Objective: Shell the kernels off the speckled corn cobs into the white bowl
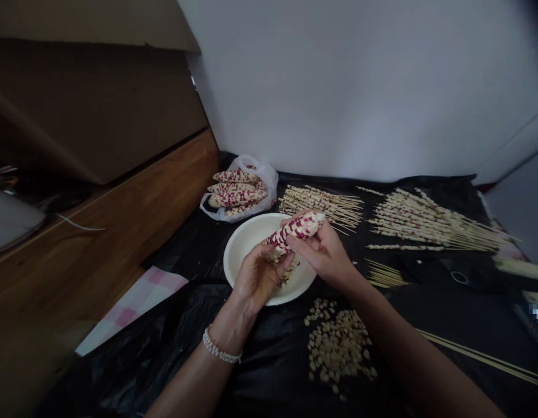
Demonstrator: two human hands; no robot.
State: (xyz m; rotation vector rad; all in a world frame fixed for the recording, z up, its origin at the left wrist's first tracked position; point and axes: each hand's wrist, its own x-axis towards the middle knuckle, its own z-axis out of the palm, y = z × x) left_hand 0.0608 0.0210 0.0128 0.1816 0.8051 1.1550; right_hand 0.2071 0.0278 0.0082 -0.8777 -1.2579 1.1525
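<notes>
Over a white bowl (235, 247) I hold an ear of corn (297, 227) with cream and dark red kernels, tilted up to the right. My left hand (259, 276) is closed round its lower left end. At the upper right end, the fingers of my right hand (323, 249) wrap the cob, with the thumb pressed on its kernels. Loose kernels (286, 277) lie in the bowl beneath, partly hidden by my left hand. A heap of loose kernels (341, 345) is spread on the black plastic sheet (269, 360) in front of the bowl.
Several more corn ears (237, 198) lie in a white plastic bag (266, 174) behind the bowl. Sticks threaded with kernels (421, 223) are stacked at the right, with another bundle (316, 203) behind the bowl. Bare sticks (384, 274) lie nearby. A cardboard box (94, 98) stands at left.
</notes>
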